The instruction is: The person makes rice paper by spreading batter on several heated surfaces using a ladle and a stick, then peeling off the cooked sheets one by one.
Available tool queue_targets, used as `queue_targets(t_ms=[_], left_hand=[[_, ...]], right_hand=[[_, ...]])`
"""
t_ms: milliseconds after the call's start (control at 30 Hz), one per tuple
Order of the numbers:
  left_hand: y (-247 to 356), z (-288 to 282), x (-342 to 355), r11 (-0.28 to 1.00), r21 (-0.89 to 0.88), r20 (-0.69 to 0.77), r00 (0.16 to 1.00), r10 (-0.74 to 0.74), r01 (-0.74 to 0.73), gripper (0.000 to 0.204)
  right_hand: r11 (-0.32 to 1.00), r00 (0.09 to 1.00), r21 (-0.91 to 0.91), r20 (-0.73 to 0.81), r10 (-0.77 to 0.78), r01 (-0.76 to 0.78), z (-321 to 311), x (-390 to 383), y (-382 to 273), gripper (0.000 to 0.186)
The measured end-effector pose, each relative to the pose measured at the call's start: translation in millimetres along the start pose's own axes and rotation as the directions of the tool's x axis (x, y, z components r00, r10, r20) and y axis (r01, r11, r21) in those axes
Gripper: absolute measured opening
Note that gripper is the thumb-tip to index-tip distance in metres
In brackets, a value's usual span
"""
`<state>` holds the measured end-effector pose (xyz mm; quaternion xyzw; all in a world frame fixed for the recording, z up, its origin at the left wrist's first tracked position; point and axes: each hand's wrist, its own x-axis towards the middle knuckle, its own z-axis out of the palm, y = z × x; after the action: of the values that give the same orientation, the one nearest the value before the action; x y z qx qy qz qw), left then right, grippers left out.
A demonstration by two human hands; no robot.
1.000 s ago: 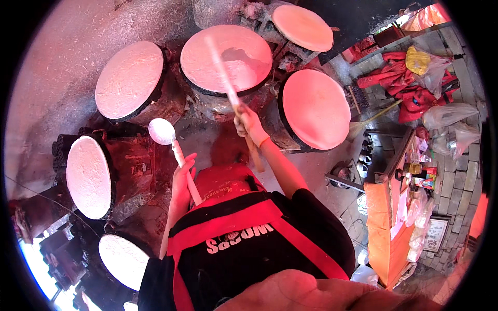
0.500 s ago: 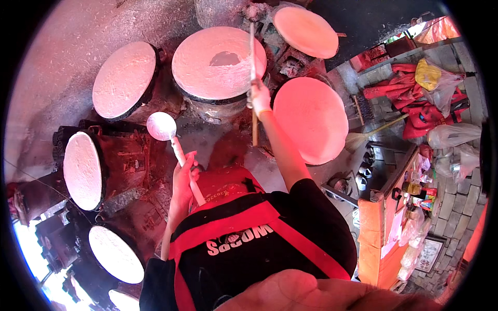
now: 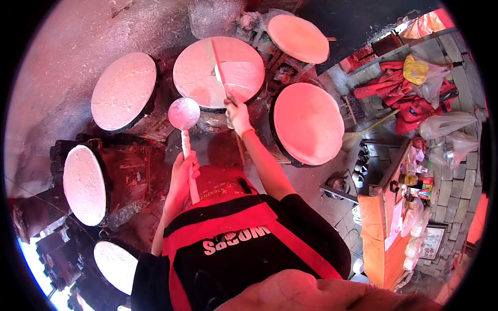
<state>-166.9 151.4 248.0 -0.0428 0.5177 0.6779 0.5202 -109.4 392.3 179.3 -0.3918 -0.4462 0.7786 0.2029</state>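
My left hand is closed around the handle of a ladle, its round, pale-coated bowl pointing away from me in front of the middle griddle. In my right hand is a long thin stick. Its far part lies across the pale batter on that round griddle, and its near end sticks out below the hand. To the right of the stick shows a whiter patch with a sharp edge. A red apron covers my front.
More round griddles with pale layers stand around me: two at left, one at lower left, one close at right. A pale round sheet lies at the back. Rightward are a broom and an orange-sided table.
My right hand has come left and nearer, swinging the stick from the middle griddle's right side across its batter. The ladle has shifted right and turned more upright. The whole view has shifted slightly.
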Motion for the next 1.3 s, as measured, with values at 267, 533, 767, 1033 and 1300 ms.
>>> queue_targets(t_ms=[267,533,767,1033,1300], left_hand=[[12.9,-15.4,10.0,0.996,0.006,0.053,0.995,-0.089,0.088,0.016],[15.0,-32.6,17.6,0.994,-0.01,0.094,0.989,-0.112,0.113,0.016],[17.4,-34.9,27.0,0.988,0.061,0.068,0.986,-0.149,0.145,0.014],[45.6,-34.4,107.2,0.962,0.27,0.161,0.987,0.002,-0.046,0.014],[44.4,29.3,200.9,0.915,0.403,0.044,0.999,0.019,-0.035,0.007]], right_hand=[[0.808,0.852,-0.531,-0.273,-0.446,0.253,-11.2,-18.4,52.9,0.044],[0.828,0.88,-0.499,-0.234,-0.412,0.255,-39.3,-10.2,29.8,0.042],[0.795,0.903,-0.549,-0.154,-0.401,0.259,-55.3,10.9,34.3,0.042],[0.955,0.982,-0.269,-0.102,-0.159,0.127,-46.8,-90.7,64.1,0.04],[0.99,0.968,0.134,-0.239,0.078,-0.047,14.1,-100.5,83.2,0.038]])
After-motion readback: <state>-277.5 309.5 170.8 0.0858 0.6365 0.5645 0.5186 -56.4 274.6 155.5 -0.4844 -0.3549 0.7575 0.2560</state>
